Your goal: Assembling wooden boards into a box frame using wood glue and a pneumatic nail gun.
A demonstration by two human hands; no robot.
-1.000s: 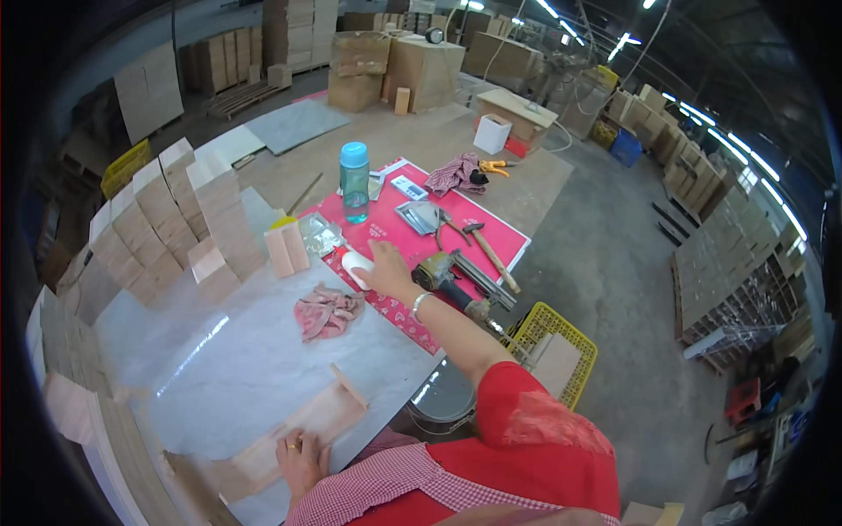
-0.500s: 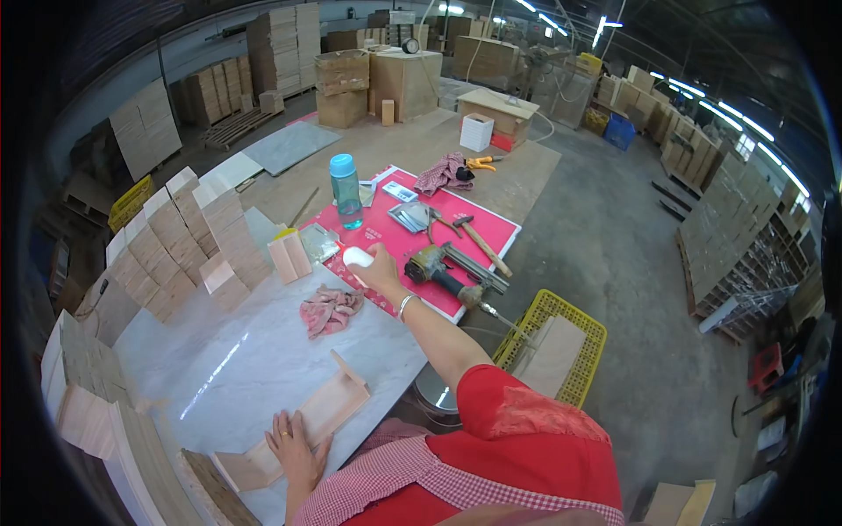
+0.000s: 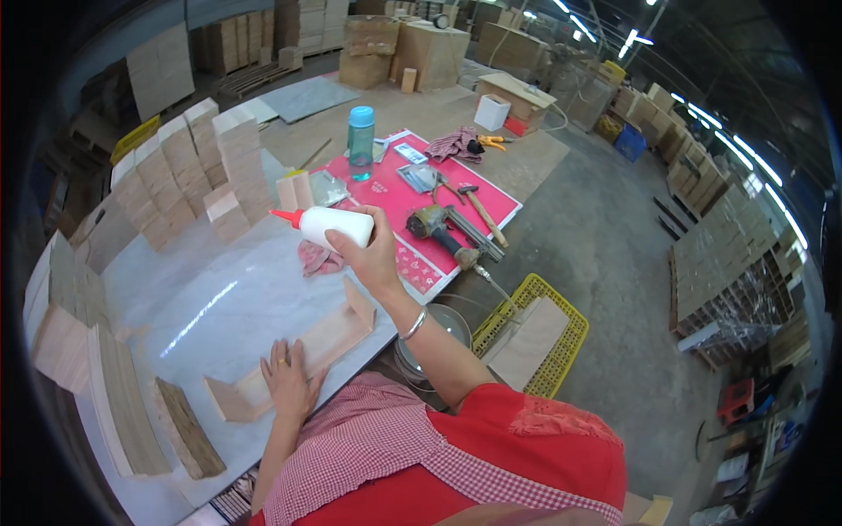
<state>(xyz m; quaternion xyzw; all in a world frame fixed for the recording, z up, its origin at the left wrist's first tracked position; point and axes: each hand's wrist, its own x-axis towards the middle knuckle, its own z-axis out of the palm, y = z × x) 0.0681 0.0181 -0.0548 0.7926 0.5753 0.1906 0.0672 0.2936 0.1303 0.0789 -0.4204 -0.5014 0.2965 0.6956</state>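
Note:
My right hand grips a white glue bottle with a red nozzle that points left, held above the grey worktop. My left hand lies with fingers spread on a U-shaped wooden piece, a flat board with an upright end at each side, near the table's front edge. Behind the bottle a crumpled pink checked cloth is partly hidden. On the pink sheet to the right rest a nail gun, a hammer and a teal water bottle.
Stacks of wooden blocks stand at the worktop's back left, with tall board stacks at the near left. A yellow crate holding a board sits right of the table. The nail gun's hose runs down past it.
My right hand has brought the glue bottle from the pink sheet back toward me and up over the worktop. My left hand stays on the wooden piece. The view has shifted slightly.

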